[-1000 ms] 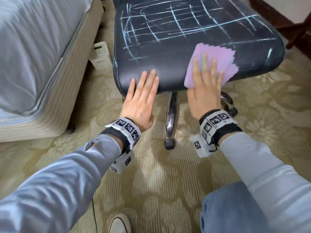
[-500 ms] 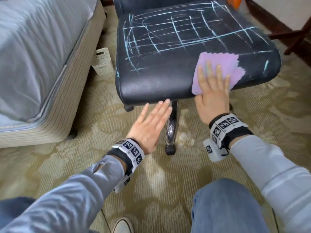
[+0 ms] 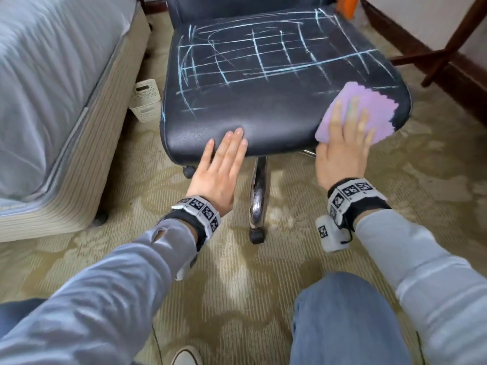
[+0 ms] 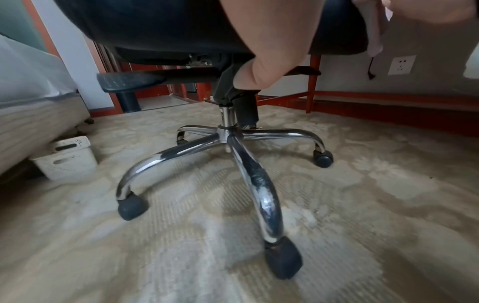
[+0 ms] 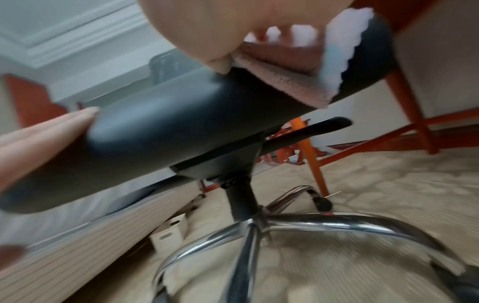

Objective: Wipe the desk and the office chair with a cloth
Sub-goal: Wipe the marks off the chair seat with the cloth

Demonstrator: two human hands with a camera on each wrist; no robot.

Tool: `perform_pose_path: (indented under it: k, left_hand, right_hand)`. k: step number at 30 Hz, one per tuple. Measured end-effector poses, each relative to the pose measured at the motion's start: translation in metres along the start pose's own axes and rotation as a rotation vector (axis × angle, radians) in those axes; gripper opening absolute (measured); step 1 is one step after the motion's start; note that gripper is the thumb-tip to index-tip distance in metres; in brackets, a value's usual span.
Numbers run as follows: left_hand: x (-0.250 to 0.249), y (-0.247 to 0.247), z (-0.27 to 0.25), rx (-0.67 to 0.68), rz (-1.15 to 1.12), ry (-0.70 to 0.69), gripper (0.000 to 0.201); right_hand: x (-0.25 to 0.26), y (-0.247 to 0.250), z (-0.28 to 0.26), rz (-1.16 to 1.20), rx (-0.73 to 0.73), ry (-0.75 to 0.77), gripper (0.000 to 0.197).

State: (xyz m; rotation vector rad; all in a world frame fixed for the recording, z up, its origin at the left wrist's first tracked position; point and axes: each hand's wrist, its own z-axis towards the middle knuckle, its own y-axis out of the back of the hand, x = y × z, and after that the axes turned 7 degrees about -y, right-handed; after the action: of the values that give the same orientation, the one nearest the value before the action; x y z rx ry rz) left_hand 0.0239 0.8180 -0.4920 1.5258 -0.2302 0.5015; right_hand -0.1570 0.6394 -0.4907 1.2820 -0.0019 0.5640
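The flat, straight-fingered left hand (image 3: pixel 220 168) braces the black leather office chair seat (image 3: pixel 263 111), likely steadying it while the right hand (image 3: pixel 342 146), fingers spread, presses the lilac cloth (image 3: pixel 369 101) over chalk marks (image 3: pixel 258 61).

I count one office chair (image 3: pixel 276 101) with one purple cloth (image 3: pixel 369 109) at its near right edge, two hands, left (image 3: pixel 218 172) and right (image 3: pixel 342 154), one white basket (image 3: pixel 146 101), left, and one bed (image 3: pixel 52 88), far left.

The office chair (image 3: pixel 276 101) has a black leather-like seat scrawled with pale blue chalk lines over its far and left parts, on a chrome star base with dark castors. A folded lilac cloth (image 3: pixel 369 106) lies flat on the seat's near right corner, overhanging the edge.
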Motion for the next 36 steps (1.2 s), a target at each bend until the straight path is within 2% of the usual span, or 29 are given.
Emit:
perform_pose_path:
  k: [1, 5, 7, 9, 12, 14, 16, 19, 21, 23, 24, 27, 29, 31, 34, 36]
  left_hand:
    - [-0.008, 0.001, 0.002, 0.005, -0.014, 0.026, 0.111]
    - [-0.036, 0.008, 0.018, -0.065, -0.170, 0.084, 0.097]
    - [-0.037, 0.009, 0.023, -0.081, -0.235, 0.078, 0.097]
    - [-0.030, 0.006, 0.021, -0.086, -0.248, 0.061, 0.098]
    - [-0.017, -0.001, 0.019, -0.055, -0.165, 0.035, 0.104]
    - [-0.015, -0.002, 0.019, -0.034, -0.148, 0.039, 0.106]
    - [-0.019, -0.001, 0.019, -0.022, -0.168, 0.070, 0.107]
    - [-0.033, 0.005, 0.024, -0.095, -0.275, 0.122, 0.108]
    - [-0.042, 0.009, 0.032, -0.130, -0.299, 0.068, 0.111]
    - [-0.049, 0.013, 0.041, -0.108, -0.274, 0.007, 0.113]
    - [-0.050, 0.014, 0.044, -0.090, -0.269, 0.003, 0.114]
    - [-0.051, 0.014, 0.045, -0.054, -0.234, 0.017, 0.118]
    - [-0.053, 0.014, 0.045, -0.045, -0.213, 0.021, 0.119]
    - [-0.057, 0.016, 0.047, -0.044, -0.210, 0.044, 0.119]
    - [-0.061, 0.019, 0.048, -0.016, -0.210, 0.068, 0.121]
    - [-0.059, 0.018, 0.048, -0.021, -0.206, 0.061, 0.122]
  right_hand:
    - [0.012, -0.001, -0.006, -0.025, -0.002, 0.040, 0.080]
    - [0.063, -0.014, -0.033, -0.095, 0.069, 0.377, 0.079]
    - [0.061, -0.011, -0.032, -0.133, 0.078, 0.432, 0.081]
    - [0.035, -0.007, -0.024, -0.128, 0.035, 0.366, 0.083]
    - [-0.009, 0.003, -0.007, -0.013, -0.004, 0.048, 0.082]
    - [-0.017, 0.005, -0.002, -0.011, -0.014, -0.032, 0.081]
    - [-0.006, 0.002, -0.007, -0.083, -0.022, 0.048, 0.078]
    - [0.021, -0.009, -0.025, -0.108, 0.044, 0.301, 0.080]
    - [0.027, -0.013, -0.029, -0.138, 0.074, 0.409, 0.083]
    - [0.012, -0.008, -0.022, -0.179, 0.057, 0.412, 0.083]
    - [0.000, -0.005, -0.017, -0.137, 0.032, 0.343, 0.082]
    - [-0.039, 0.008, 0.003, 0.130, -0.038, -0.036, 0.077]
    - [-0.045, 0.009, 0.010, 0.170, -0.032, -0.116, 0.075]
    - [-0.031, 0.011, 0.007, 0.114, -0.021, -0.038, 0.076]
    - [-0.003, 0.005, -0.007, 0.064, 0.025, 0.204, 0.079]
    - [0.000, 0.003, -0.008, 0.065, 0.038, 0.300, 0.081]
